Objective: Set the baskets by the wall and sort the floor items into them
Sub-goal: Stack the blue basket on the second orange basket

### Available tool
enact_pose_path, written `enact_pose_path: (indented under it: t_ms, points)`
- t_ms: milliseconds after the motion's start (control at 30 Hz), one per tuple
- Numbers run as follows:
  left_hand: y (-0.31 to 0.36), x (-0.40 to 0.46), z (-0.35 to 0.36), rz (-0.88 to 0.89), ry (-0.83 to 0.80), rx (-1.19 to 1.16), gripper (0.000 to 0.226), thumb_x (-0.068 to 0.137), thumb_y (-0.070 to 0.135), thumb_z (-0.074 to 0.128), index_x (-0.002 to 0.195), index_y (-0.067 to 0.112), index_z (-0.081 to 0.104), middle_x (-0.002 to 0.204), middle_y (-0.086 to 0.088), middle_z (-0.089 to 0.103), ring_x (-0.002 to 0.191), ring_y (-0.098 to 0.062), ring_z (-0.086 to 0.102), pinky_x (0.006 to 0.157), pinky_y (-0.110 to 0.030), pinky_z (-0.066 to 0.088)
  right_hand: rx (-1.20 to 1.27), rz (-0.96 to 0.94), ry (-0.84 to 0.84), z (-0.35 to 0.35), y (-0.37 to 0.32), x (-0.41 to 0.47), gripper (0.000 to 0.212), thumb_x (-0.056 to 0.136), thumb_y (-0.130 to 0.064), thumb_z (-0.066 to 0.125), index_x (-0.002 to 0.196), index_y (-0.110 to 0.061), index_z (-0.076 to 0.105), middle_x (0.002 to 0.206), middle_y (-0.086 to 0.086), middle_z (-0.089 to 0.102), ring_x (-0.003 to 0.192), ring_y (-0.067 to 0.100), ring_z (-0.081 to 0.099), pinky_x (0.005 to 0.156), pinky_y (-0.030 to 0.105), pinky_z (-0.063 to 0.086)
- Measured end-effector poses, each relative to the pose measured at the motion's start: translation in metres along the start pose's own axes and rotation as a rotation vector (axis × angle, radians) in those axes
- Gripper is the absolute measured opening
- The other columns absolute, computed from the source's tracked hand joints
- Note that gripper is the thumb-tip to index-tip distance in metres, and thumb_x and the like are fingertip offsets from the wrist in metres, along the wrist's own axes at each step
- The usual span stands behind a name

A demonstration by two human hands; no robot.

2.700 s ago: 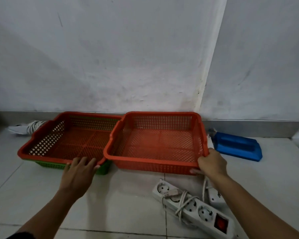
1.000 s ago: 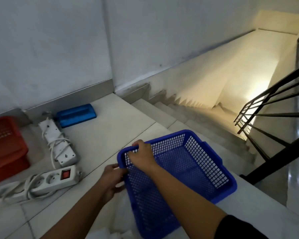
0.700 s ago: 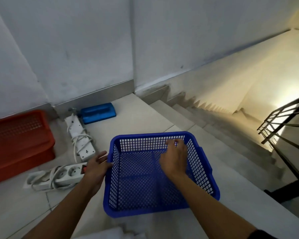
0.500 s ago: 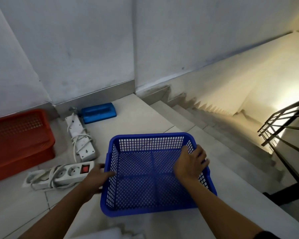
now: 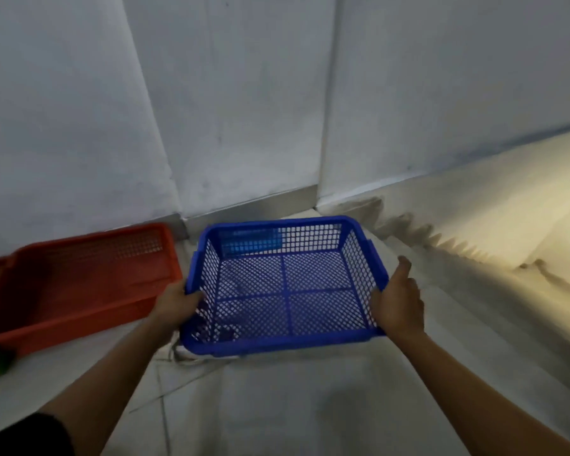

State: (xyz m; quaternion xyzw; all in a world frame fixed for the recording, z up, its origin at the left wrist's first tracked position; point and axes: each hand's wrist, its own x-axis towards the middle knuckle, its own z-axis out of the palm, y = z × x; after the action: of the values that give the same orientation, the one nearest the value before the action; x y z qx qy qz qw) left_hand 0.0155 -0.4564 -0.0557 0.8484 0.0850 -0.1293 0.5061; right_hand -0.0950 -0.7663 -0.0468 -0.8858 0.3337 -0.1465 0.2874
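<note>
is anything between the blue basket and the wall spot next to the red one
Yes. A blue flat object lies on the floor by the wall, seen through the mesh of the blue basket, on the way to the spot right of the red basket. Something white also lies under its near edge.

1. A stair landing inside a building, dim and bare.
2. Past the held blue basket, plain pale walls meet in a corner above a grey skirting strip.
3. Beyond the right hand, steps drop away into warm yellowish light.
4. Under the grip, a pale tiled floor with visible joints.
5. Left of the left hand, an orange basket sits on the floor by the wall.
</note>
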Motion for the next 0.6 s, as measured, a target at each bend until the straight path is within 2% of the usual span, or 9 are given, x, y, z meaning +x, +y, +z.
enact_pose_path:
  t_ms: [67,133,200,267,333,400,467,533,600]
  points:
    - [-0.004,0.008,-0.04,-0.027,0.09,-0.018,0.028,0.092,0.007,0.052,0.119,0.003,0.059,0.107,-0.021,0.066,0.096,-0.038,0.064,0.088,-0.049,0.053,0.065,-0.06,-0.154,0.011,-0.032,0.006,0.068,0.087,-0.019,0.06,0.143,-0.016,0.021,0.113,0.017,0.061,0.089,0.03,0.062,0.065,0.035,0.05]
    - [-0.008,0.012,-0.08,-0.044,0.171,-0.076,0.028,0.092,0.011,0.054,0.118,0.0,0.059,0.107,-0.023,0.065,0.096,-0.04,0.064,0.089,-0.051,0.052,0.177,-0.057,-0.382,0.025,-0.065,0.007,0.05,0.088,-0.023,0.059,0.132,-0.019,0.036,0.113,0.009,0.06,0.092,0.028,0.063,0.07,0.042,0.059]
    - [-0.01,0.013,-0.117,-0.055,0.25,-0.164,0.032,0.092,0.02,0.058,0.116,-0.001,0.059,0.103,-0.021,0.064,0.09,-0.035,0.063,0.083,-0.045,0.053,0.316,-0.047,-0.526,0.04,-0.096,0.007,0.03,0.088,-0.019,0.053,0.117,-0.023,0.046,0.108,0.005,0.061,0.09,0.027,0.065,0.069,0.046,0.061]
    - [-0.017,0.011,-0.156,-0.052,0.322,-0.307,0.038,0.089,0.03,0.062,0.114,0.001,0.06,0.102,-0.018,0.063,0.086,-0.032,0.062,0.076,-0.042,0.053,0.368,-0.088,-0.563,0.058,-0.131,0.006,0.02,0.087,-0.015,0.051,0.105,-0.023,0.052,0.107,0.007,0.064,0.09,0.029,0.067,0.07,0.047,0.06]
    - [-0.031,0.011,-0.187,-0.04,0.336,-0.522,0.04,0.088,0.03,0.061,0.117,0.002,0.06,0.104,-0.018,0.064,0.08,-0.029,0.061,0.072,-0.04,0.05,0.436,-0.078,-0.646,0.077,-0.169,0.001,0.012,0.086,-0.015,0.053,0.094,-0.024,0.056,0.103,0.008,0.066,0.081,0.027,0.07,0.058,0.041,0.061]
    - [-0.049,0.013,-0.21,-0.038,0.38,-0.617,0.04,0.088,0.028,0.061,0.119,0.003,0.059,0.109,-0.02,0.064,0.078,-0.027,0.061,0.071,-0.041,0.05,0.445,-0.076,-0.733,0.103,-0.207,-0.006,0.012,0.087,-0.014,0.054,0.093,-0.023,0.058,0.103,0.01,0.068,0.077,0.028,0.071,0.053,0.038,0.06]
    - [-0.069,0.017,-0.221,-0.068,0.46,-0.649,0.042,0.088,0.028,0.061,0.122,0.004,0.057,0.117,-0.02,0.062,0.086,-0.028,0.062,0.074,-0.04,0.051,0.412,-0.081,-0.772,0.132,-0.24,-0.014,0.013,0.089,-0.012,0.051,0.098,-0.017,0.057,0.107,0.012,0.066,0.08,0.03,0.07,0.055,0.039,0.061]
    - [-0.088,0.023,-0.224,-0.122,0.547,-0.654,0.05,0.09,0.03,0.057,0.132,0.004,0.046,0.127,-0.019,0.057,0.099,-0.03,0.06,0.077,-0.038,0.05,0.401,-0.089,-0.784,0.159,-0.264,-0.021,0.014,0.091,-0.01,0.049,0.103,-0.016,0.054,0.11,0.012,0.062,0.084,0.03,0.067,0.054,0.039,0.06]
    - [-0.109,0.028,-0.226,-0.123,0.634,-0.611,0.06,0.091,0.031,0.056,0.139,0.003,0.032,0.132,-0.016,0.051,0.114,-0.031,0.055,0.092,-0.039,0.048,0.423,-0.077,-0.778,0.187,-0.282,-0.025,0.016,0.092,-0.012,0.051,0.108,-0.014,0.053,0.114,0.013,0.059,0.09,0.032,0.065,0.052,0.038,0.059]
